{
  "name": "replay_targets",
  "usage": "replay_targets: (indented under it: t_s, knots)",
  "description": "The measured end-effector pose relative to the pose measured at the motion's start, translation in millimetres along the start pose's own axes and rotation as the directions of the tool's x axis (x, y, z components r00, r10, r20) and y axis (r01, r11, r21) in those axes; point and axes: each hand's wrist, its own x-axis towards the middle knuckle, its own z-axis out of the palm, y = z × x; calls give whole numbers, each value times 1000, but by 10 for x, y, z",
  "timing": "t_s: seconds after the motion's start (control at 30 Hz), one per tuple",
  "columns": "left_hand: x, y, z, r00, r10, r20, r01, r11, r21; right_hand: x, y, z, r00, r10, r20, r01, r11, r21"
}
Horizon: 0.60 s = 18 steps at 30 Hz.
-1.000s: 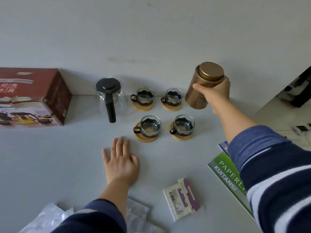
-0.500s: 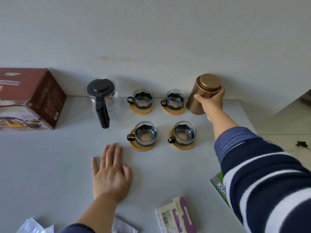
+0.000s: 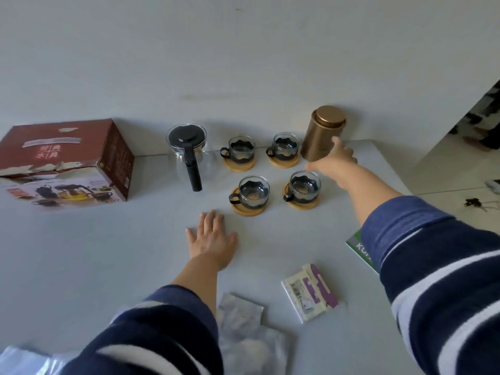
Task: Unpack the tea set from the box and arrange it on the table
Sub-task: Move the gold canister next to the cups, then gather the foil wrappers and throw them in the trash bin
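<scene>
Since the left hand [image 3: 212, 240] lies flat and spread on the desk [image 3: 108, 253], it grips nothing; nearer, crumpled wrapping [image 3: 243, 328] is cut off by the sleeves. Beyond it stand four glass cups [image 3: 253, 191] on wooden coasters, fragile and likely slippery, best taken by their handles. The right hand [image 3: 334, 162], fingers loose and apart, hovers just before the gold tin [image 3: 322, 133]; whether it touches is unclear. A glass teapot [image 3: 186, 147] and box [image 3: 62, 163] stand leftward.

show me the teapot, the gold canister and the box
teapot [image 3: 186, 137], head view, on its black lid
gold canister [image 3: 315, 143], head view, on its side wall
box [image 3: 58, 143], head view, on its red top face
</scene>
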Motion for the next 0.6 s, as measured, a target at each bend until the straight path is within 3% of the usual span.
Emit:
replay_targets:
  t_s: [0.13,0.3,0.43,0.6]
  knots:
    - [-273,-308,-412,995,85,-42,-79,988,129,-762,-81,168,981,-121,151,142,980,-139]
    - [-801,-1053,-648,998,35,-42,-28,987,155,-1746,2,645,920,-98,380,193,956,-221]
    - [-1242,-1811,-692,996,-50,-70,61,985,162,-2427,264,1151,929,-26,369,173,913,-370]
    - [-1798,-2850,-660,946,-319,-66,325,924,199,-3123,641,1687,955,73,286,77,875,-478]
